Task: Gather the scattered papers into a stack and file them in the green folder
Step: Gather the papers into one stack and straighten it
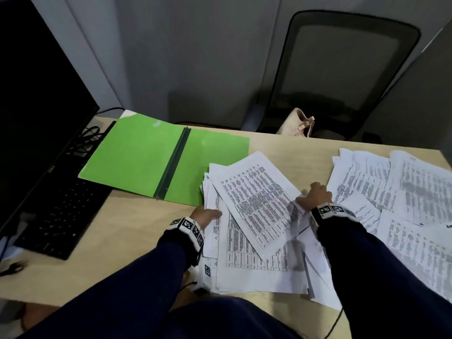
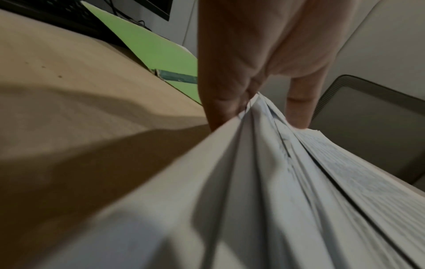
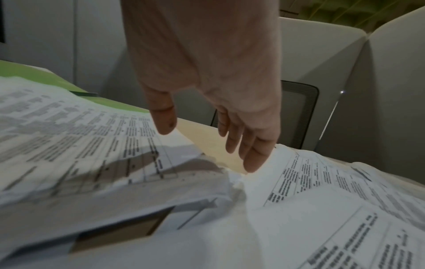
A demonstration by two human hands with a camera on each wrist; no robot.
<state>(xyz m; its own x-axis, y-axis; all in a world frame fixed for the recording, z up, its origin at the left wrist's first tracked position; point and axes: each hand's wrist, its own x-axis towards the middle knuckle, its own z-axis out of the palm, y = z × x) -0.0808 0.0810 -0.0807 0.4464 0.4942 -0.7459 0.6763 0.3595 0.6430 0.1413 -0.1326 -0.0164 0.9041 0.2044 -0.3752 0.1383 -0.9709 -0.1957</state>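
Desk [image 1: 137, 236], left hand [image 1: 206, 216] gripping paper stack [image 1: 254, 223]

We look down on a pale wood-grain desk [image 1: 137, 241] set against grey partition panels [image 1: 195, 57] that wall in the workspace on the far side and the right. Behind the desk's far edge stands a black mesh-backed office chair [image 1: 342, 69], with a beige bag [image 1: 297, 123] resting on its seat. At the left edge a dark monitor [image 1: 36, 94] rises above a black keyboard [image 1: 61, 216], and black cables [image 1: 88, 135] coil on the desk between them. The light is soft and even, throwing dim shadows across the desk and onto the partition behind the chair.
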